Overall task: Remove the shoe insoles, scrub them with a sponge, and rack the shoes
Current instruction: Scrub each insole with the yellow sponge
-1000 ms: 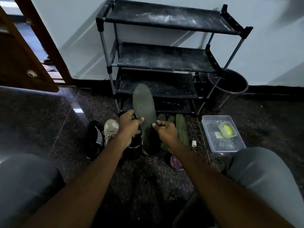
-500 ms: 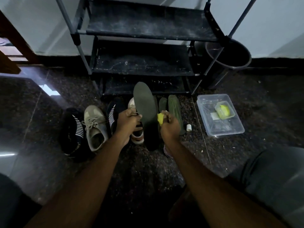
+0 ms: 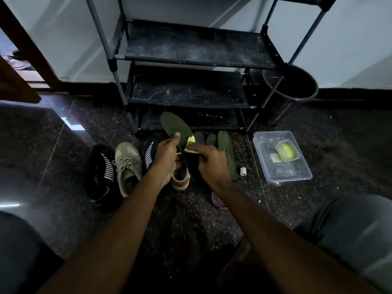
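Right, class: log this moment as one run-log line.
step: insole scrub | left hand: holds insole | right hand: presses sponge on it | shoes: on floor before rack

The dark speckled stone floor (image 3: pixel 38 149) is smooth and shiny at the left. The tall shoe rack (image 3: pixel 191 47) at the top has grey metal poles and dull black cloth shelves with white dust. The clear plastic box (image 3: pixel 288 177) on the right is glossy. The dark green insole (image 3: pixel 169 125) in the middle looks dull, the yellow sponge (image 3: pixel 191 141) on it soft.
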